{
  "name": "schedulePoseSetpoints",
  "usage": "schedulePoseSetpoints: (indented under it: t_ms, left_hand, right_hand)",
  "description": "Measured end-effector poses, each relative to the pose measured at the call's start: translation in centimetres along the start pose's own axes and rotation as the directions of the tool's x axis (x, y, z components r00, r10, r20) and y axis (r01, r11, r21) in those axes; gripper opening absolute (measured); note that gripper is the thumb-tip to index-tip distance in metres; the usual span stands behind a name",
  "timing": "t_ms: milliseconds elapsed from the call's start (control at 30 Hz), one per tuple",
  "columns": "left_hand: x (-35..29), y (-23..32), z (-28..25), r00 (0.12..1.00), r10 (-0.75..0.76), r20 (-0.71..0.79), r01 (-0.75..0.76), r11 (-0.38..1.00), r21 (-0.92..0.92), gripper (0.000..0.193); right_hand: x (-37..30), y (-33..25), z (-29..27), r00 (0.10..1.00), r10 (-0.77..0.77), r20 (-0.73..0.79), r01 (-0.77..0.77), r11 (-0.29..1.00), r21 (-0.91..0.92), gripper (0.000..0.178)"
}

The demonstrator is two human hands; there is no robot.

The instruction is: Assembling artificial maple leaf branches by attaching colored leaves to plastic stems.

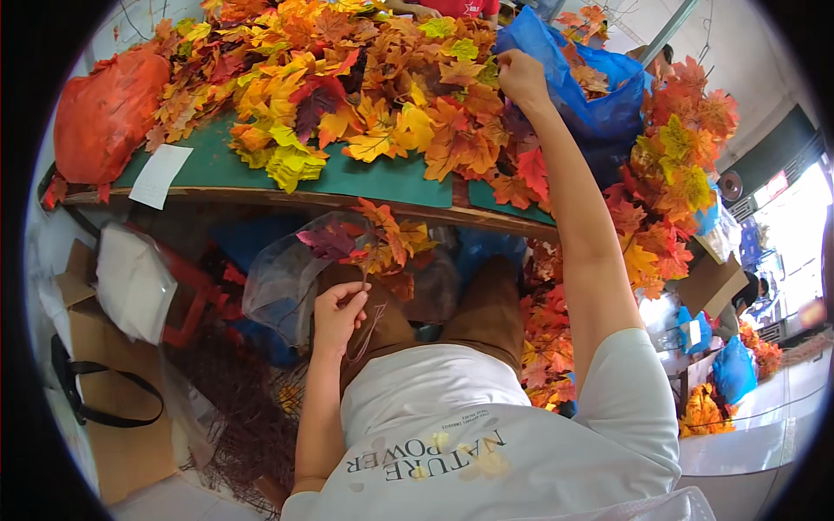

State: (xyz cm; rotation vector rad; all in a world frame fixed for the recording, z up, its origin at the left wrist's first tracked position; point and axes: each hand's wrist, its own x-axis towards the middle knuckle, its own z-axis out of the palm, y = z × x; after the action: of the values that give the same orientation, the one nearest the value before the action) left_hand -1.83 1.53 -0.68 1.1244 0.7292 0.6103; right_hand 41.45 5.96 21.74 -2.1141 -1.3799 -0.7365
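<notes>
Low over my lap, my left hand [340, 314] is closed, pinching the thin stem of an artificial maple leaf spray [387, 239] in orange, yellow and dark purple. A thin wire-like loop [375, 330] hangs beside those fingers. My right arm reaches far forward over the table. At its end my right hand [524, 78] is closed beside the rim of a blue plastic bag [599, 111], right of the big heap of artificial maple leaves [382, 82]. Whatever its curled fingers hold is hidden. Some orange leaves show inside the bag's mouth.
The green-topped table [373, 180] carries the heap. A red bag [113, 117] and a white paper [160, 175] lie at its left. Below left are a cardboard box [122, 399] and a clear plastic bag [282, 282]. More leaves [665, 217] hang at the right. A person [452, 7] is across the table.
</notes>
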Motion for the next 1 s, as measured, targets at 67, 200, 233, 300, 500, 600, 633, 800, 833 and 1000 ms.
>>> schedulePoseSetpoints:
  t_ms: [67,200,233,300,500,600,633,800,833,1000]
  left_hand:
    - [-0.1,-0.4,-0.1,1.0,-0.009,-0.005,0.008,1.0,-0.021,0.016]
    - [-0.4,-0.5,0.6,0.999,-0.045,0.013,0.045,0.998,-0.04,0.015]
    - [-0.4,-0.4,1.0,0.998,-0.057,0.011,0.057,0.998,-0.037,0.016]
    - [-0.1,-0.3,1.0,0.999,-0.044,0.027,0.045,0.998,-0.033,0.016]
    - [0.1,-0.5,1.2,0.998,-0.051,0.022,0.052,0.998,-0.041,0.016]
    - [0.0,-0.5,1.4,0.997,-0.07,0.026,0.071,0.997,-0.043,0.017]
    - [-0.2,-0.4,1.4,0.996,-0.085,0.024,0.086,0.995,-0.052,0.017]
    - [-0.2,-0.7,1.5,0.998,-0.061,0.034,0.062,0.998,-0.03,0.017]
    - [-0.4,-1.0,1.5,0.998,-0.059,0.034,0.06,0.997,-0.041,0.017]
    - [-0.4,-1.6,1.7,0.995,-0.063,0.073,0.07,0.993,-0.097,0.017]
  right_hand:
    - [-0.4,1.0,0.3,0.995,0.041,0.091,-0.032,0.995,-0.092,0.026]
    - [-1.3,0.9,1.2,0.992,0.102,0.075,-0.109,0.988,0.106,0.027]
    - [-1.4,1.0,1.6,0.989,0.126,0.084,-0.139,0.973,0.183,0.026]
    - [-1.2,2.0,3.1,0.972,0.207,0.116,-0.229,0.945,0.232,0.028]
    - [-0.8,1.0,6.1,0.98,0.142,0.138,-0.142,0.99,-0.013,0.041]
    - [-0.2,1.6,8.0,0.975,0.175,0.135,-0.164,0.982,-0.088,0.035]
    - [0.2,1.7,8.2,0.969,0.153,0.196,-0.12,0.978,-0.169,0.032]
    - [1.3,1.9,5.7,0.939,0.188,0.288,-0.064,0.918,-0.39,0.028]
    - [1.1,0.1,4.6,0.955,0.179,0.235,-0.087,0.932,-0.353,0.029]
    - [1.0,0.0,0.9,0.883,0.186,-0.432,-0.169,0.983,0.079,0.037]
